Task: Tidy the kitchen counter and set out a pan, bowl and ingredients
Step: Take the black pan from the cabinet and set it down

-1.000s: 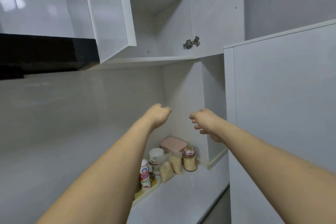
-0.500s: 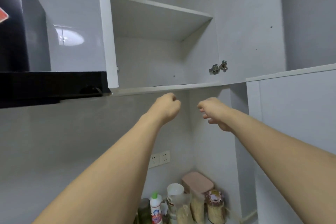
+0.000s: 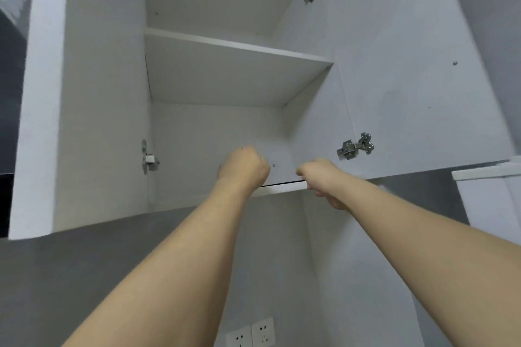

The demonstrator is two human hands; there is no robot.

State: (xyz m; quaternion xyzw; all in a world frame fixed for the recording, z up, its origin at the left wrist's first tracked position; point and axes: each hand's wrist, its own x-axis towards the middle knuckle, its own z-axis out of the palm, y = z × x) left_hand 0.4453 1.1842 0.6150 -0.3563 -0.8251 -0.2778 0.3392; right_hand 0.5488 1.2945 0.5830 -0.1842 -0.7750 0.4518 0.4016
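A white wall cabinet (image 3: pixel 220 127) fills the view from below, both of its doors swung wide. Its middle shelf (image 3: pixel 236 48) shows only its underside, and nothing is visible on the bottom board. My left hand (image 3: pixel 245 167) is raised in front of the cabinet's lower opening, fingers curled into a fist with nothing in it. My right hand (image 3: pixel 320 177) is at the front edge of the cabinet's bottom board, fingers curled, holding nothing that I can see. No pan, bowl or ingredient is in view.
The left door (image 3: pixel 84 98) and right door (image 3: pixel 408 79) stand out on either side, with metal hinges (image 3: pixel 356 146). A double wall socket (image 3: pixel 251 334) sits low on the grey wall. Another white cupboard (image 3: pixel 490 194) is at the right.
My view has tilted up from the counter to the open cabinet; the jars and bottles have left the frame. Both hands have risen to the cabinet's bottom edge, still curled.
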